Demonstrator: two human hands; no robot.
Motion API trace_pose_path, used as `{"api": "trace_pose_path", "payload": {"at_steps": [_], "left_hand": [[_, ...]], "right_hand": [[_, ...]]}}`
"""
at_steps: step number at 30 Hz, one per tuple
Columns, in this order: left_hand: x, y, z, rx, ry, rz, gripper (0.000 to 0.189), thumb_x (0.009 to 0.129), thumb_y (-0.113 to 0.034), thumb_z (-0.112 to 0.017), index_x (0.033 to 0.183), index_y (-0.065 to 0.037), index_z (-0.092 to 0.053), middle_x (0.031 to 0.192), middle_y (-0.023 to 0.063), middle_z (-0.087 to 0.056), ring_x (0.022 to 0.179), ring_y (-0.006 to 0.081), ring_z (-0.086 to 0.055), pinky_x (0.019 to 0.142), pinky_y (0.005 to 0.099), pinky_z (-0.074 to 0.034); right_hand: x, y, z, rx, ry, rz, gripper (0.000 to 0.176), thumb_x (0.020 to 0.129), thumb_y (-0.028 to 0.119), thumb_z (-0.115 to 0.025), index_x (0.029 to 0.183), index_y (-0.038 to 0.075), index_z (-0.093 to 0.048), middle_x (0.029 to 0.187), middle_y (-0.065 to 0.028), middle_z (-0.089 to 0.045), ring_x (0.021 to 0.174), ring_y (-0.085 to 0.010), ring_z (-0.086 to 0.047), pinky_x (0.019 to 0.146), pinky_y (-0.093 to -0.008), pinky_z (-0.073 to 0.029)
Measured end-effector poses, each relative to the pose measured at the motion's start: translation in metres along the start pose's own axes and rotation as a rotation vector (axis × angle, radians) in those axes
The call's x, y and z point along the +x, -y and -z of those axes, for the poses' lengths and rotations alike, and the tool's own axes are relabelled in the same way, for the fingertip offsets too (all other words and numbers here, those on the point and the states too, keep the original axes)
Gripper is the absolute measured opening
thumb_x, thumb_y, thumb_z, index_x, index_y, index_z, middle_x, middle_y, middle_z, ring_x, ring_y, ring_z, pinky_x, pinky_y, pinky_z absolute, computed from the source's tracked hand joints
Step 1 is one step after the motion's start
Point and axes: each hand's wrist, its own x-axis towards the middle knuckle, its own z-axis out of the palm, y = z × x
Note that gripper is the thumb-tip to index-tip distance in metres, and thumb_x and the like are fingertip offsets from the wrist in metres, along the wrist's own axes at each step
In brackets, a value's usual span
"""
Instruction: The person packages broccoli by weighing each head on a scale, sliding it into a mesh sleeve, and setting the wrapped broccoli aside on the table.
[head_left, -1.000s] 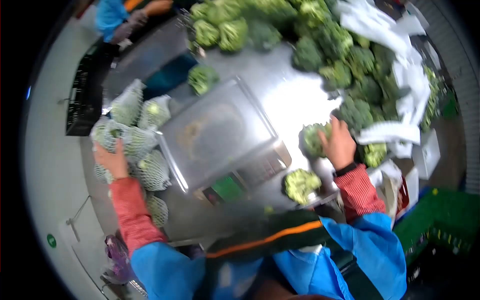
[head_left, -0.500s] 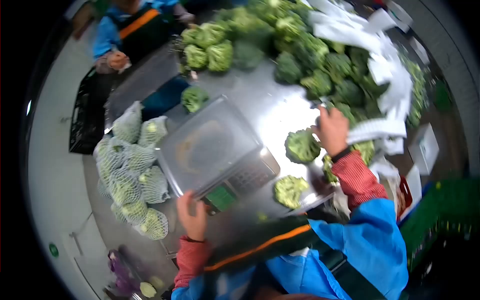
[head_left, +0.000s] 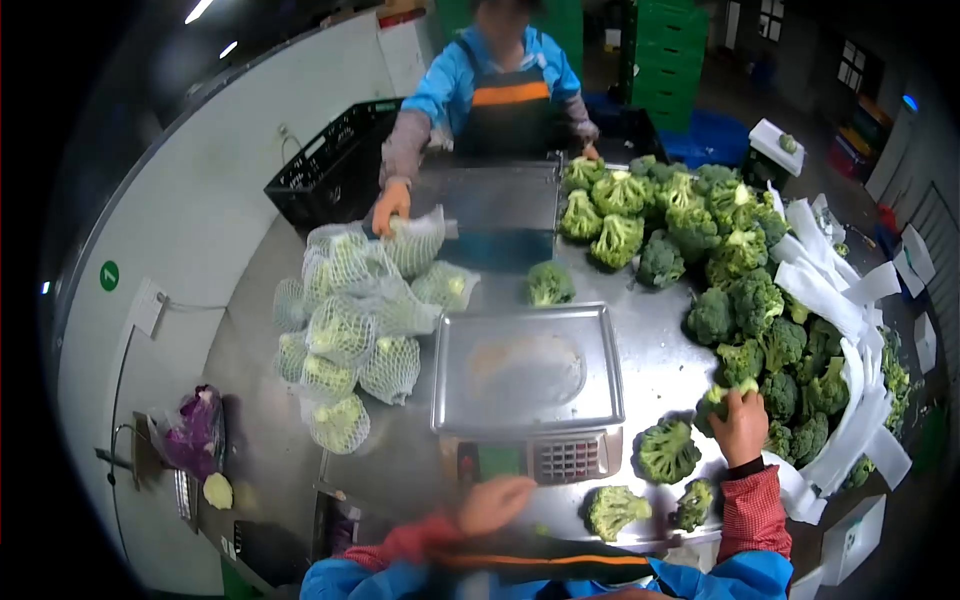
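Steel worktop [head_left: 655,345] fills the middle of this dim room, its near edge close against the person in blue and red sleeves. Nearest me, low over that edge, the left hand [head_left: 497,505] is blurred, but its fingers look stretched out to the right with nothing between them. It hangs just short of the scale [head_left: 525,370], beside the keypad [head_left: 569,460]. Three loose heads [head_left: 616,512] sit further right along the edge.

Just past those, the right hand [head_left: 742,428] has its grip closed on a broccoli [head_left: 710,408]. From where I stand, the crown pokes out on the left side of the fingers, facing the scale, whose bare pan lies off to the left and a little farther away. The fingers hide too much for me to tell the long axis. This hand is the nearer one to the pile [head_left: 760,335], right beside it, with white strips [head_left: 838,305] along the pile's outer side.

Left of the scale lie netted heads [head_left: 345,325]; one lone head [head_left: 550,284] sits behind the pan. Farther back, a co-worker's hand [head_left: 391,207] touches a netted one, with a black crate [head_left: 320,175] beyond.
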Motion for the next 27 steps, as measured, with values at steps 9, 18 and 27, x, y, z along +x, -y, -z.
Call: {"api": "trace_pose_path", "payload": {"at_steps": [9, 18, 27], "left_hand": [[0.016, 0.004, -0.003, 0.041, -0.028, -0.084, 0.019, 0.088, -0.002, -0.06, 0.107, -0.002, -0.064, 0.097, 0.0101, -0.066, 0.085, 0.0165, -0.065, 0.077, 0.0273, -0.052], [0.016, 0.025, -0.01, -0.118, 0.007, 0.081, 0.019, 0.088, 0.001, -0.057, 0.106, 0.003, -0.062, 0.093, 0.0104, -0.065, 0.084, 0.0164, -0.065, 0.077, 0.027, -0.051], [0.025, -0.003, -0.021, 0.002, 0.126, -0.075, 0.019, 0.089, -0.014, -0.061, 0.103, -0.003, -0.065, 0.096, 0.0138, -0.065, 0.09, 0.0287, -0.064, 0.079, 0.0353, -0.051]], "right_hand": [[0.045, 0.168, -0.021, 0.538, -0.295, 0.408, 0.033, 0.062, 0.01, -0.076, 0.088, 0.005, -0.056, 0.084, -0.0136, -0.049, 0.078, -0.0337, -0.051, 0.066, -0.0425, -0.041], [0.006, 0.155, -0.016, 0.632, -0.196, 0.258, 0.043, 0.067, 0.03, -0.075, 0.1, 0.009, -0.058, 0.092, -0.013, -0.054, 0.086, -0.0305, -0.053, 0.074, -0.0413, -0.043], [-0.077, -0.068, -0.01, -0.216, -0.058, -0.203, 0.092, 0.053, 0.018, -0.086, 0.134, 0.003, -0.044, 0.129, -0.0195, -0.048, 0.12, -0.0377, -0.044, 0.101, -0.0499, -0.033]]}}
